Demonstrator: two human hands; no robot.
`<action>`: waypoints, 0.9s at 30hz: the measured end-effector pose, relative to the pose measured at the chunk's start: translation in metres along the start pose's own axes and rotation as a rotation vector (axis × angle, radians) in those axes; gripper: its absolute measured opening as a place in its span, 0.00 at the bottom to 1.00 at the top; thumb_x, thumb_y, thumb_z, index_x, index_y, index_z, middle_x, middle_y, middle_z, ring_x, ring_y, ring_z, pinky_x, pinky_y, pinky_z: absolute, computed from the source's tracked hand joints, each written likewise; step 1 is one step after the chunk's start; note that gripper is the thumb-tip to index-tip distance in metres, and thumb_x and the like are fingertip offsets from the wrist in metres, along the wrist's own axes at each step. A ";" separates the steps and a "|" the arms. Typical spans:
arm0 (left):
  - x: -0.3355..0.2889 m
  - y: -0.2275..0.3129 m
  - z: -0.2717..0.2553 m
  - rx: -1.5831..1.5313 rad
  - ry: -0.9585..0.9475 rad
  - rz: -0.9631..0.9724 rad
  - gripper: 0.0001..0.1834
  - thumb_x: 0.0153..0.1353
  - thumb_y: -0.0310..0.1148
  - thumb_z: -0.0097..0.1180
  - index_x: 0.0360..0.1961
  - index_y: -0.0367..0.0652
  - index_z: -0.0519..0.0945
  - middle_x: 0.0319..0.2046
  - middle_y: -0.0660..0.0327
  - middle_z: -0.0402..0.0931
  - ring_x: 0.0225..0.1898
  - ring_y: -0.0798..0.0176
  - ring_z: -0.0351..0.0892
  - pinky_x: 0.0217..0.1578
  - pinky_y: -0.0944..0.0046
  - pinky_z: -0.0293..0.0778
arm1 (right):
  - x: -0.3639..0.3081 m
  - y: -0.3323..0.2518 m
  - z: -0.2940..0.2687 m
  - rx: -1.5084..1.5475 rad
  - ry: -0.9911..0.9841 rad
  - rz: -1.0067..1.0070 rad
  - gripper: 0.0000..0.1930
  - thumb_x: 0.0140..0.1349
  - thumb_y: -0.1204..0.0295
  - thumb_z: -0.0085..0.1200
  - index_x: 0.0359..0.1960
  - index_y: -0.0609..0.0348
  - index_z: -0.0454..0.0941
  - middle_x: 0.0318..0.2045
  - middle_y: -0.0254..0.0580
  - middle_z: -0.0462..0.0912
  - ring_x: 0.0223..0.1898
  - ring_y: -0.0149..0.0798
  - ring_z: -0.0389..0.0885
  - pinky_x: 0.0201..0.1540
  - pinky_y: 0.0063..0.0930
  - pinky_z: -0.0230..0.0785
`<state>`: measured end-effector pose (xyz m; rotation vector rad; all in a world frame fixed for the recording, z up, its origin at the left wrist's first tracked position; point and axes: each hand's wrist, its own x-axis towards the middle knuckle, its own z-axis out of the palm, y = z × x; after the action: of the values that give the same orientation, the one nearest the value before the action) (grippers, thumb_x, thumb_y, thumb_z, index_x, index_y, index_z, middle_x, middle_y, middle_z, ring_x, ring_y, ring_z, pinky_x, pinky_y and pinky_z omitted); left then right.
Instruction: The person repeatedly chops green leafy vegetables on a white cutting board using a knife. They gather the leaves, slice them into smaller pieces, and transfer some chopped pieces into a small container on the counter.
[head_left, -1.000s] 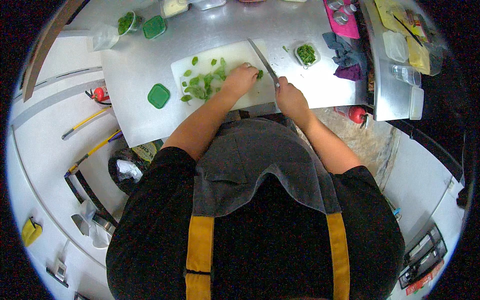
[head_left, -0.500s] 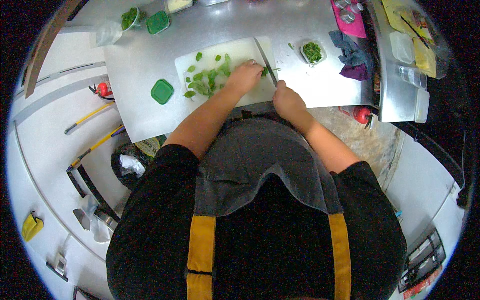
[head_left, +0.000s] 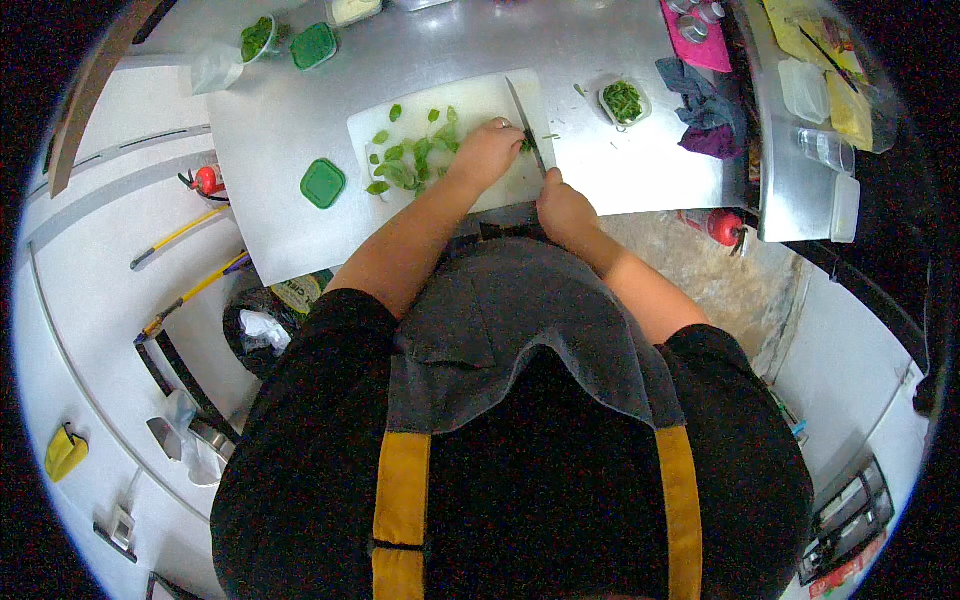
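A white cutting board [head_left: 490,94] lies on the steel table near its front edge. Loose green leaves [head_left: 422,152], which look like basil, are spread over its left half. My left hand [head_left: 487,156] presses down on the board with curled fingers, closed on a small bunch of the leaves; a bit of green [head_left: 527,144] peeks out beside the blade. My right hand [head_left: 567,212] is wrapped round the handle of a kitchen knife [head_left: 519,108]. Its long blade points away from me, right beside my left fingertips. A few cut shreds lie just right of the blade.
A small container of cut greens [head_left: 624,102] stands to the right, near a crumpled dark cloth [head_left: 700,100]. Left of the board lies a green lid [head_left: 323,183]. At the far left are another green-lidded container [head_left: 314,46] and a tub of leaves [head_left: 258,38].
My right hand and the knife handle have shifted slightly left and toward me, bringing the blade closer to my left fingers. My left hand has hardly moved.
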<state>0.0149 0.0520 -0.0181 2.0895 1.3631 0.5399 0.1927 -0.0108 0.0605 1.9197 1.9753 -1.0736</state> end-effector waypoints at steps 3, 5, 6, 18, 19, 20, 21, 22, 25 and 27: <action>0.000 -0.001 -0.001 0.062 -0.015 0.034 0.08 0.60 0.32 0.57 0.37 0.44 0.85 0.38 0.52 0.81 0.43 0.45 0.81 0.46 0.50 0.78 | 0.000 0.000 -0.001 0.014 0.004 -0.017 0.12 0.68 0.71 0.40 0.46 0.69 0.66 0.34 0.70 0.83 0.38 0.68 0.84 0.44 0.59 0.75; -0.001 -0.002 0.000 0.047 -0.008 0.024 0.08 0.60 0.32 0.57 0.37 0.44 0.85 0.38 0.52 0.81 0.43 0.46 0.81 0.46 0.50 0.77 | 0.000 0.001 -0.003 0.012 0.031 -0.063 0.13 0.67 0.70 0.41 0.46 0.70 0.66 0.34 0.70 0.83 0.38 0.68 0.84 0.43 0.59 0.75; 0.000 -0.003 0.001 0.048 0.005 0.017 0.08 0.60 0.32 0.57 0.37 0.44 0.85 0.38 0.52 0.81 0.43 0.46 0.81 0.46 0.50 0.77 | 0.000 0.001 -0.005 0.022 -0.018 -0.075 0.13 0.67 0.71 0.40 0.47 0.70 0.66 0.36 0.70 0.83 0.39 0.67 0.84 0.43 0.57 0.76; 0.001 -0.004 0.000 0.037 0.034 0.041 0.07 0.59 0.30 0.58 0.35 0.43 0.85 0.36 0.53 0.82 0.42 0.47 0.81 0.45 0.51 0.77 | -0.004 -0.007 -0.011 0.021 -0.073 -0.025 0.14 0.69 0.71 0.36 0.48 0.70 0.67 0.38 0.69 0.83 0.42 0.65 0.84 0.47 0.56 0.76; 0.001 -0.004 0.000 0.017 0.039 0.034 0.06 0.59 0.30 0.58 0.35 0.43 0.85 0.35 0.53 0.82 0.41 0.47 0.81 0.45 0.51 0.77 | -0.003 -0.009 -0.009 0.010 -0.073 -0.003 0.14 0.68 0.71 0.37 0.47 0.70 0.67 0.38 0.69 0.83 0.42 0.64 0.85 0.47 0.56 0.76; 0.001 -0.004 0.000 -0.003 0.044 0.028 0.06 0.59 0.30 0.58 0.35 0.43 0.85 0.35 0.53 0.82 0.41 0.47 0.81 0.45 0.51 0.77 | -0.001 -0.010 -0.009 0.008 -0.110 0.016 0.14 0.68 0.71 0.37 0.47 0.71 0.67 0.38 0.69 0.83 0.42 0.64 0.85 0.46 0.56 0.76; 0.000 -0.003 0.000 -0.020 0.042 0.025 0.06 0.59 0.30 0.58 0.35 0.43 0.85 0.35 0.53 0.82 0.41 0.47 0.82 0.45 0.51 0.77 | 0.001 -0.011 -0.008 -0.003 -0.060 0.013 0.14 0.68 0.71 0.37 0.47 0.70 0.67 0.38 0.69 0.83 0.42 0.64 0.85 0.46 0.56 0.76; 0.000 -0.003 -0.001 -0.014 0.056 0.035 0.06 0.59 0.30 0.58 0.34 0.43 0.85 0.35 0.53 0.82 0.41 0.48 0.82 0.46 0.51 0.77 | 0.003 -0.010 -0.009 -0.001 -0.048 0.004 0.14 0.68 0.71 0.38 0.47 0.70 0.67 0.38 0.69 0.83 0.42 0.64 0.85 0.46 0.56 0.76; -0.002 0.000 -0.003 0.000 0.046 0.034 0.06 0.59 0.30 0.58 0.34 0.42 0.85 0.36 0.53 0.83 0.41 0.48 0.82 0.46 0.51 0.77 | 0.004 -0.008 -0.011 -0.014 -0.071 -0.060 0.14 0.68 0.71 0.37 0.48 0.70 0.67 0.38 0.68 0.83 0.42 0.64 0.85 0.46 0.56 0.77; -0.001 0.000 -0.004 0.014 0.024 0.004 0.06 0.59 0.30 0.59 0.34 0.42 0.85 0.36 0.54 0.83 0.41 0.48 0.82 0.46 0.51 0.77 | 0.003 -0.007 -0.012 -0.024 -0.071 -0.068 0.14 0.68 0.71 0.37 0.48 0.70 0.67 0.38 0.68 0.84 0.41 0.64 0.85 0.45 0.56 0.77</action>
<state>0.0127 0.0523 -0.0151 2.1034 1.3807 0.5600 0.1900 -0.0005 0.0701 1.7895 2.0187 -1.1138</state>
